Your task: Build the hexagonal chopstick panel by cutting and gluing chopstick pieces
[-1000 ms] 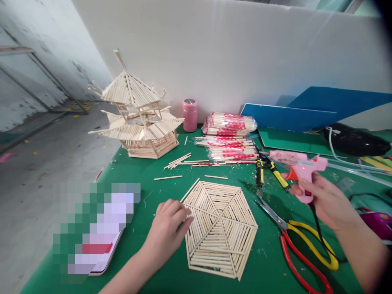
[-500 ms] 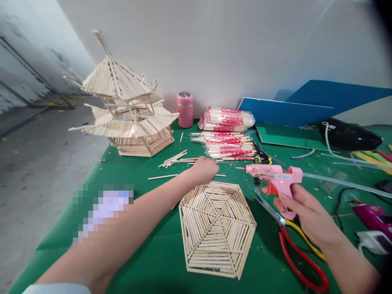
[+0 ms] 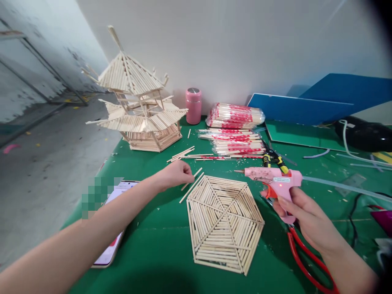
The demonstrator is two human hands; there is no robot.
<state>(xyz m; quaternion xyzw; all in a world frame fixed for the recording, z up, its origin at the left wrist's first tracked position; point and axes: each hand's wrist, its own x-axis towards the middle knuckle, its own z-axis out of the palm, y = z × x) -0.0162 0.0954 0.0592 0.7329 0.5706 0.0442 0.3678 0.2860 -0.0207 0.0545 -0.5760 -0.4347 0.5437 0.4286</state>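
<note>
My left hand [image 3: 177,176] is closed in a pinch on a short wooden stick [image 3: 198,172], just beyond the upper left of the hexagonal stick panel [image 3: 225,224]. A second loose stick [image 3: 186,194] lies on the green table between that hand and the panel's edge. My right hand [image 3: 309,216] is wrapped round the grip of a pink hot glue gun [image 3: 272,176], whose nozzle points left above the panel's far right corner. A clear glue stick [image 3: 343,185] runs out of its back. Red-handled scissors [image 3: 301,255] lie partly hidden beneath the right hand.
A stick-built pagoda [image 3: 137,110] stands at the back left beside a pink flask [image 3: 193,107]. Wrapped chopstick bundles [image 3: 235,116], loose sticks [image 3: 186,153] and pliers [image 3: 275,159] lie farther back. A phone [image 3: 108,255] is under my left forearm; blue boards [image 3: 297,108] lean at the right.
My left hand has drawn back and left from the loose sticks, bringing one stick to the panel's upper left edge. My right hand still holds the glue gun; the view has shifted slightly.
</note>
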